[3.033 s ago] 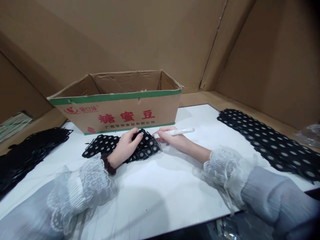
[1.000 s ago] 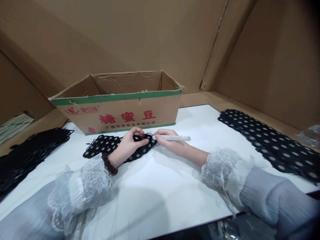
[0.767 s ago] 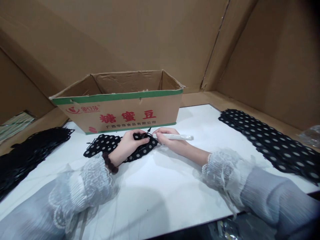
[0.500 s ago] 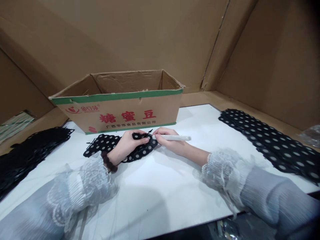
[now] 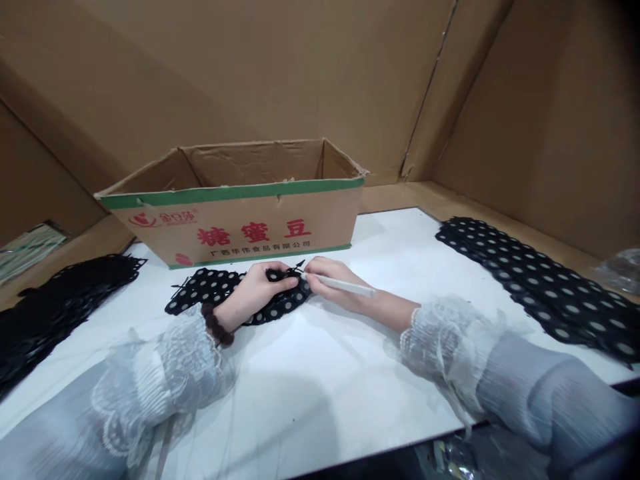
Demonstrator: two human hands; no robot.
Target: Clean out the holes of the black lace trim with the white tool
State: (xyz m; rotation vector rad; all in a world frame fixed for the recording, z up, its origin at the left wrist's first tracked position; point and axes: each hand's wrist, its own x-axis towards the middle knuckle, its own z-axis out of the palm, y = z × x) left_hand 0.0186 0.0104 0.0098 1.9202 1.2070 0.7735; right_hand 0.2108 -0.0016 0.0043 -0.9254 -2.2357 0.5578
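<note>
My left hand [image 5: 261, 288] is closed on a black piece with pale round dots [image 5: 207, 285], pinching its right part between thumb and fingers. The dotted piece lies on the white board in front of the carton, and part of it is hidden under this hand. In my right hand [image 5: 334, 279] is a slim white pen-like tool [image 5: 345, 285], gripped like a pen. Its front end is at the right part of the dotted piece, close to my left thumb; the very tip is too small to make out.
An open cardboard carton [image 5: 240, 220] with green edging stands behind my hands. A black pile [image 5: 65, 307] lies at the left, and a stack of black dotted pieces [image 5: 540, 283] at the right. Clear plastic [image 5: 623, 270] sits by the right wall. Cardboard walls [image 5: 300, 73] enclose the white board [image 5: 280, 413].
The rear end of the pen-like tool has swung down and slightly left, so the tool is more slanted. My right hand has turned a little; my left hand keeps its hold.
</note>
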